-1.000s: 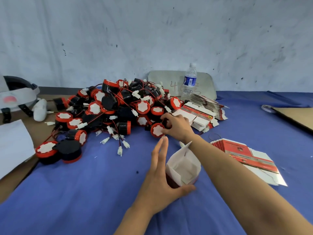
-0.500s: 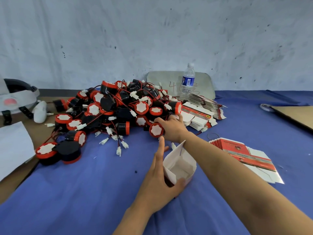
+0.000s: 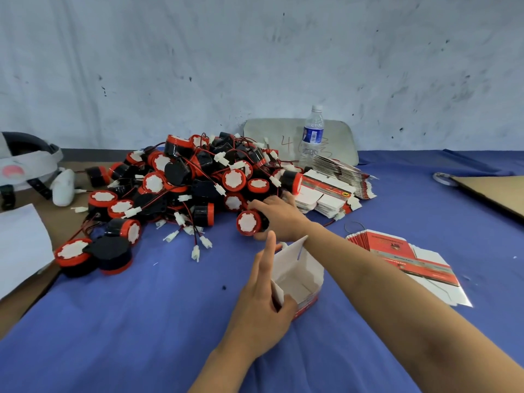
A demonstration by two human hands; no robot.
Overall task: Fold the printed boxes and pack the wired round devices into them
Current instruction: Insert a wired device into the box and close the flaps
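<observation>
Red-rimmed and black-bodied, the round device [image 3: 249,222] that your right hand [image 3: 280,217] curls round shows its white scalloped face, and it sits at the near edge of the pile [image 3: 184,182], probably because that was the easiest one to reach. Your left hand [image 3: 262,304] steadies the folded box [image 3: 300,282] on the bench [image 3: 141,321] just short of the right hand. Its fingers lie straight along the box's left wall and the thumb pinches the near flap, likely to keep the white mouth upright and open for the device.
</observation>
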